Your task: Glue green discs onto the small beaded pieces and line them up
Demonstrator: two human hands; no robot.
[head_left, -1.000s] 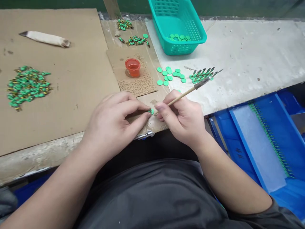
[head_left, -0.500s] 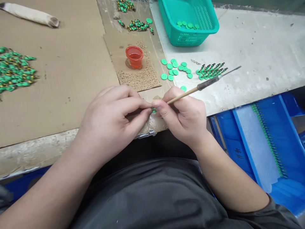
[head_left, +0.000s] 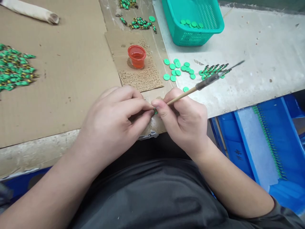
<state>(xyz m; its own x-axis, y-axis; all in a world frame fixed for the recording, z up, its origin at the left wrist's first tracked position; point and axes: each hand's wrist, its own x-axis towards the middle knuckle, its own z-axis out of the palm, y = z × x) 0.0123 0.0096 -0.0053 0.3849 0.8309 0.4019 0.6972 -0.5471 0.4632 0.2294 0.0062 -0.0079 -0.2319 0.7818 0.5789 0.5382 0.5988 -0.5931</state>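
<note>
My left hand (head_left: 119,117) is closed, its thumb and forefinger pinching a small green piece (head_left: 155,111) near the table's front edge. Fingertips cover most of that piece. Close on its right, my right hand (head_left: 187,119) is closed around a thin wooden-handled tool (head_left: 182,96). A dark sleeve and a thin metal tip form the tool's upper end, which points up and right, away from the green piece. The right thumb and finger meet beside the piece; whether they touch it I cannot tell.
A red cup (head_left: 137,57) with liquid stands on speckled cardboard (head_left: 140,81). Loose green discs (head_left: 178,64) and upright small figures (head_left: 214,70) lie right, below a green basket (head_left: 197,38). Left is a pile of green-yellow pieces (head_left: 15,68); blue trays (head_left: 293,152) sit lower right.
The view has shifted slightly, so the table things sit a little further right. The tool's tip has tilted slightly upward. Both hands keep their grip near the same spot.
</note>
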